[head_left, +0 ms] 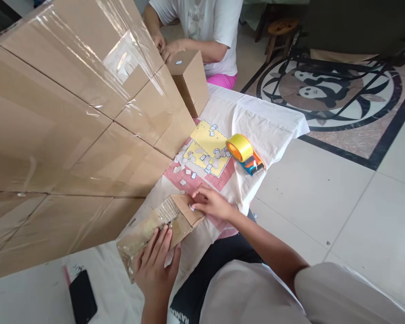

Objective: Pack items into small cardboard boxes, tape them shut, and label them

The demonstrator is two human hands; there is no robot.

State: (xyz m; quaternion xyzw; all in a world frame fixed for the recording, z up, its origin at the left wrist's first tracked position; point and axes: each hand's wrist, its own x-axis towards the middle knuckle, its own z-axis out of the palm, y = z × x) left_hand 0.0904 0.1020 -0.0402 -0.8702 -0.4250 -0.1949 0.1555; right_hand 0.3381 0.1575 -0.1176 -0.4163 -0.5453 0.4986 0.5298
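A taped brown cardboard box lies at a slant on the cloth in front of me. Its near part is wrapped in shiny clear tape, with a ribbed torn patch in the middle. My left hand rests on its near part, fingers stretched out over the side. At the far end of the box, my right hand has thumb and forefinger closed in a pinch, with a small white sticker at the tips. Just beyond lie yellow sheets with several small white stickers scattered on and around them.
Large taped cartons are stacked along the left. A yellow tape roll in a dispenser sits at the right of the cloth-covered table. Across it, a person's hands touch another box. A black phone lies front left.
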